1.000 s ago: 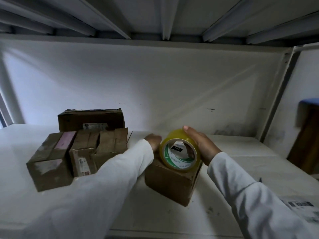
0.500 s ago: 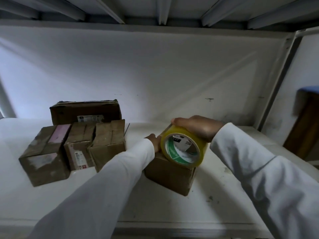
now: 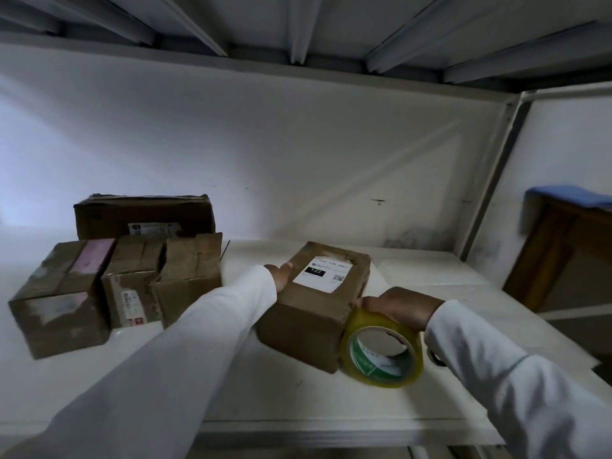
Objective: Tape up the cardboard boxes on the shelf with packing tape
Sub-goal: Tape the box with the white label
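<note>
Five boxes sit on the white shelf (image 3: pixel 414 405). The landmark is the labelled box (image 3: pixel 314 303), near the middle of the shelf, with a white label (image 3: pixel 323 274) on its top face. The left hand (image 3: pixel 281 276) lies against that box's left side near the top edge, thumb up on the rim; the other fingers are hidden behind the box, so I cannot tell how they lie. The right hand (image 3: pixel 402 306) grips the tape roll (image 3: pixel 382 349) from above, fingers curled over its rim. The yellow roll stands on edge, touching the labelled box's right front corner, its open core facing the camera. Left of the labelled box, apart from it, three boxes (image 3: pixel 116 293) stand side by side, flaps rough and partly lifted. Behind these three, against the wall, stands a wider box (image 3: pixel 144 215).
</note>
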Demonstrator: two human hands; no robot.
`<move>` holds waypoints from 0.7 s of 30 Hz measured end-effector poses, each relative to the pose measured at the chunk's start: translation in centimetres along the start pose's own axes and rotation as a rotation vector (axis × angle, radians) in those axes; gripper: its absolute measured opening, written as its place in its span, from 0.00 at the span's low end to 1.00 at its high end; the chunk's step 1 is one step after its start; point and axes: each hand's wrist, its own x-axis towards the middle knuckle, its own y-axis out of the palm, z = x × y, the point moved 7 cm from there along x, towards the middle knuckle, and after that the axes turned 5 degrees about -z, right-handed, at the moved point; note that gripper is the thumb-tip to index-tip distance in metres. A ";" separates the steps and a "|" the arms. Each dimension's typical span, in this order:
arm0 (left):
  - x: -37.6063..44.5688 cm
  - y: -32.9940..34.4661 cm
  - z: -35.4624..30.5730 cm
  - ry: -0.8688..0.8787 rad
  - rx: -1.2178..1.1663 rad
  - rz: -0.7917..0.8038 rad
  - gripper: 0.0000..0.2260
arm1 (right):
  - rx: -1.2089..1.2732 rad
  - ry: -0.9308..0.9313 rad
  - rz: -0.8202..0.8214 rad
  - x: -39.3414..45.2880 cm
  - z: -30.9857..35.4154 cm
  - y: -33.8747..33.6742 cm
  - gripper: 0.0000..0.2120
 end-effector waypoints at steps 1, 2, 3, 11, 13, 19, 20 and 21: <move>0.0 -0.3 0.3 -0.001 -0.012 0.005 0.31 | 0.042 -0.062 0.017 -0.4 0.8 -0.5 0.21; 0.0 -0.5 0.8 -0.015 -0.025 0.016 0.32 | 0.128 -0.130 0.036 -1.1 1.9 -1.3 0.20; -0.5 -0.4 1.5 -0.036 -0.036 0.041 0.32 | 0.259 -0.196 0.064 -1.8 3.1 -2.1 0.18; -1.6 2.8 2.2 -0.080 -0.997 -0.027 0.13 | 0.700 -0.424 0.025 -2.0 11.8 -1.4 0.14; -2.2 0.6 2.5 -0.039 -0.983 -0.127 0.16 | 0.713 -0.399 -0.102 -0.9 12.3 -1.0 0.16; -7.5 -2.9 2.7 0.275 -0.943 -0.241 0.16 | 0.828 -0.334 -0.327 2.6 13.2 0.3 0.15; -8.0 -2.1 2.3 0.364 -0.885 -0.171 0.26 | 0.832 -0.324 -0.366 3.0 13.3 0.3 0.15; -8.5 -1.0 2.1 0.411 -0.801 -0.095 0.38 | 0.832 -0.315 -0.392 3.2 13.4 0.3 0.15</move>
